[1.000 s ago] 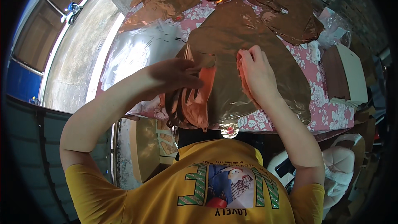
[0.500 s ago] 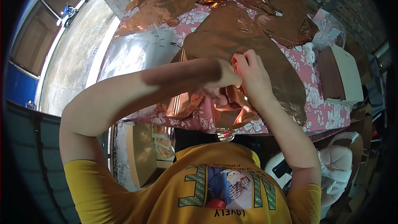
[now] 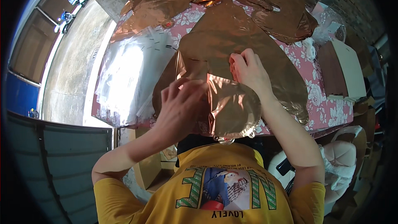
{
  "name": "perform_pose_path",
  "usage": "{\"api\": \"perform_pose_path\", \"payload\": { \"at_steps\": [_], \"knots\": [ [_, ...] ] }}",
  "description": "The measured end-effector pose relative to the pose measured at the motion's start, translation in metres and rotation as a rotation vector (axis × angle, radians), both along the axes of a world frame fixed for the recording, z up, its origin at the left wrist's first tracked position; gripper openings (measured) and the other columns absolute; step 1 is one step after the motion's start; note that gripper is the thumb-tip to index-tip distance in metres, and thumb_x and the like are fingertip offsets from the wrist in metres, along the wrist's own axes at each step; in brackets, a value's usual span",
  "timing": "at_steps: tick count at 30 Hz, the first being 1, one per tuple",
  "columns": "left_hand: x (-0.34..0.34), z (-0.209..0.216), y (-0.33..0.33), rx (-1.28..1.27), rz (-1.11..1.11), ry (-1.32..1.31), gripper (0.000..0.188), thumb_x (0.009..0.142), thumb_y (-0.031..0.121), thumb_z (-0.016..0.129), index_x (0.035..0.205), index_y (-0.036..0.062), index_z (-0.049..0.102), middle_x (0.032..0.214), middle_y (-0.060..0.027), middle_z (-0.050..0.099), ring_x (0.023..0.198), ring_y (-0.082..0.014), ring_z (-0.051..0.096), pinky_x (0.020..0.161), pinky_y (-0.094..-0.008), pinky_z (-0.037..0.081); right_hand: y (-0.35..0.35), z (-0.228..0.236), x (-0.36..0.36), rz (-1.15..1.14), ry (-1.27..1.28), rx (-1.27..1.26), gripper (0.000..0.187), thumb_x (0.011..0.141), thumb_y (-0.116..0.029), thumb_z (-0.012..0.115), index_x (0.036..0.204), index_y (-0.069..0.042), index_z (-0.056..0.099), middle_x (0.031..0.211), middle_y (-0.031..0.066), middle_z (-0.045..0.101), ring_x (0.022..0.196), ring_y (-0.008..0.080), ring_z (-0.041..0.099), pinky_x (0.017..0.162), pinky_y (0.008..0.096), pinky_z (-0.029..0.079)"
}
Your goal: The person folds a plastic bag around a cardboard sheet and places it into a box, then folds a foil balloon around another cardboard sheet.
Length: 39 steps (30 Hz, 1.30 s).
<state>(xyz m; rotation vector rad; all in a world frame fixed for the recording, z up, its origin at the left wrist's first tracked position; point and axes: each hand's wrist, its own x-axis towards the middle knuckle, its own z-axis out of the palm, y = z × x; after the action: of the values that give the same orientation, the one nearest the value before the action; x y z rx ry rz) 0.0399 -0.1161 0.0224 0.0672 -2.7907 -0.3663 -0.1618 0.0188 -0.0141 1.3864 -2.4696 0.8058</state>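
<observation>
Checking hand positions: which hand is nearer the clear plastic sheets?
Left. The left hand is beside the clear plastic sheets; the right hand is farther off, on the foil balloon.

Your left hand and right hand meet on the folded foil piece at the near edge of the desk, directly in front of you. Under and behind it lies a large foil sheet. To its left lies a stack of clear plastic bags. More foil pieces lie farther back. A chair stands to your right, below the desk.
</observation>
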Motion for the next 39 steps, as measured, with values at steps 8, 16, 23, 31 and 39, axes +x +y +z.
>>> {"api": "perform_pose_path", "payload": {
  "at_steps": [8,16,23,31,39],
  "knots": [
    [-0.002,-0.005,0.005,0.01,-0.044,-0.054,0.054,0.087,0.011,0.063,0.14,0.0079,0.049,0.144,-0.0075,0.046,0.141,-0.0311,0.037,0.109,-0.048,0.03,-0.003,-0.004,-0.002,0.0,-0.021,0.012,0.021,0.093,-0.017,0.057,0.114,-0.013,0.059,0.104,0.0076,0.052,0.097,0.029,0.057,0.075,0.0429,0.055],
    [-0.008,-0.006,0.003,-0.017,-0.102,-0.068,0.048,0.092,0.01,0.059,0.138,0.0051,0.049,0.146,-0.0104,0.046,0.143,-0.0286,0.037,0.112,-0.044,0.031,-0.002,-0.006,-0.007,0.002,-0.085,0.028,0.02,0.095,-0.02,0.055,0.113,-0.012,0.059,0.107,0.0075,0.054,0.1,0.0295,0.057,0.079,0.0428,0.054],
    [-0.015,-0.008,-0.002,0.032,-0.175,0.009,0.039,0.093,0.009,0.059,0.131,0.0004,0.055,0.139,-0.0145,0.053,0.136,-0.0342,0.047,0.111,-0.0441,0.041,-0.003,-0.004,-0.005,0.008,-0.028,0.013,0.018,0.095,-0.02,0.056,0.111,-0.012,0.06,0.104,0.0079,0.054,0.099,0.029,0.057,0.078,0.0424,0.054],
    [-0.022,-0.013,0.004,0.038,-0.156,0.123,0.05,0.084,0.031,0.076,0.119,0.0004,0.059,0.126,-0.0153,0.059,0.125,-0.032,0.056,0.106,-0.042,0.045,-0.004,-0.004,-0.005,-0.028,-0.139,0.017,0.02,0.093,-0.019,0.057,0.112,-0.013,0.061,0.107,0.0066,0.054,0.1,0.0281,0.057,0.078,0.042,0.054],
    [-0.023,-0.018,0.001,0.023,-0.189,0.169,0.06,0.078,0.029,0.082,0.124,-0.0014,0.058,0.127,-0.0167,0.06,0.125,-0.0358,0.057,0.104,-0.0439,0.047,-0.004,-0.001,-0.011,0.001,-0.222,0.012,0.021,0.092,-0.019,0.059,0.112,-0.013,0.062,0.109,0.0062,0.055,0.104,0.0276,0.057,0.082,0.0403,0.054]
  ]
}}
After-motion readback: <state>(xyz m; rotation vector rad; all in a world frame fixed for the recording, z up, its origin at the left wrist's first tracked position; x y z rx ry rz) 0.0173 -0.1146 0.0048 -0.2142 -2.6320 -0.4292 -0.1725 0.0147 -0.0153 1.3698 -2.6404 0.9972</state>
